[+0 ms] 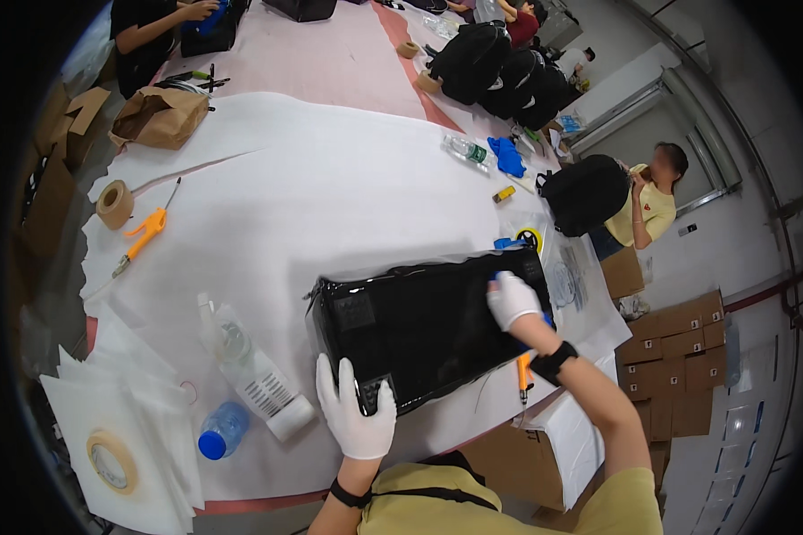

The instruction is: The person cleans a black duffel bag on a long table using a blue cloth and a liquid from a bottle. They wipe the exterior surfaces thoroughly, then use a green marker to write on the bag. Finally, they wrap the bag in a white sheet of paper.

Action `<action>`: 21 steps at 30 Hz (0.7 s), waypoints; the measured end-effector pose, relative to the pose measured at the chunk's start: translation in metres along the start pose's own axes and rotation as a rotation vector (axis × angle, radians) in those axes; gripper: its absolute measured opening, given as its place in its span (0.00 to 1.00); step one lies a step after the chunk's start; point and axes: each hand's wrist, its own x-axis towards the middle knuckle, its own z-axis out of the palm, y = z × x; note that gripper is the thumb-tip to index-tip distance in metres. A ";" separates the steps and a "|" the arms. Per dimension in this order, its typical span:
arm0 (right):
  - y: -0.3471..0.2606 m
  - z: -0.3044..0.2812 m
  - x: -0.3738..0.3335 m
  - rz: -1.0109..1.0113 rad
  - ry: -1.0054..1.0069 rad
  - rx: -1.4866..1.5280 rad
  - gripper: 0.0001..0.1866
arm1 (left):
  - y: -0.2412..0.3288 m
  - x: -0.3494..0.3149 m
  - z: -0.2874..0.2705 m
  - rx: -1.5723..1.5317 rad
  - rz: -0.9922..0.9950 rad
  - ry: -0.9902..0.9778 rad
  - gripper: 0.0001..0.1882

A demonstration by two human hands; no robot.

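Observation:
A black, glossy, box-shaped bag (419,325) lies on the white-covered table in front of me. My left hand (359,419), in a white glove, straddles its near left corner, fingers stretched along the side and thumb apart on the near edge. My right hand (514,301), also gloved, is closed over the right part of the bag's top. A bit of blue cloth (496,278) shows at its fingertips; most of it is hidden under the hand. Beside the bag's near right edge lies an orange-handled tool (524,379), partly covered by my right arm.
To the left are a white spray bottle (268,392), a blue-capped bottle (223,432), white foam sheets (143,401), a tape roll (114,205) and an orange air gun (147,234). A co-worker (656,196) at the right handles a black backpack (589,196). Cardboard boxes (678,348) stand beyond.

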 end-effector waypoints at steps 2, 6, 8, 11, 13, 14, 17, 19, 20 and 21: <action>-0.075 -0.004 -0.009 -0.216 0.000 0.171 0.13 | -0.002 -0.003 -0.004 0.020 -0.005 -0.002 0.35; -0.179 0.002 -0.037 -0.576 -0.037 0.307 0.10 | 0.000 0.002 -0.003 -0.015 -0.070 -0.009 0.34; -0.167 0.003 -0.040 -0.690 -0.036 0.401 0.08 | 0.000 0.005 -0.009 0.009 -0.068 -0.030 0.36; -0.105 0.007 -0.058 -0.716 0.031 0.224 0.05 | 0.002 0.008 -0.005 -0.003 -0.158 -0.001 0.40; -0.074 0.013 -0.061 -0.594 0.099 0.165 0.06 | 0.005 0.011 -0.003 -0.007 -0.165 -0.006 0.42; -0.074 0.010 -0.066 -0.571 0.160 0.171 0.06 | 0.005 0.010 -0.002 -0.007 -0.169 -0.009 0.42; -0.112 0.003 -0.069 -0.560 0.006 0.238 0.06 | 0.002 0.006 -0.004 -0.010 -0.187 -0.005 0.42; -0.157 -0.010 -0.082 -0.738 -0.082 0.388 0.08 | 0.002 0.003 -0.003 -0.002 -0.174 -0.019 0.42; -0.179 -0.011 -0.089 -0.844 -0.126 0.453 0.09 | 0.000 0.002 -0.002 0.009 -0.146 -0.021 0.43; -0.191 -0.006 -0.096 -0.920 -0.084 0.411 0.09 | -0.004 0.001 -0.001 -0.094 -0.175 -0.006 0.44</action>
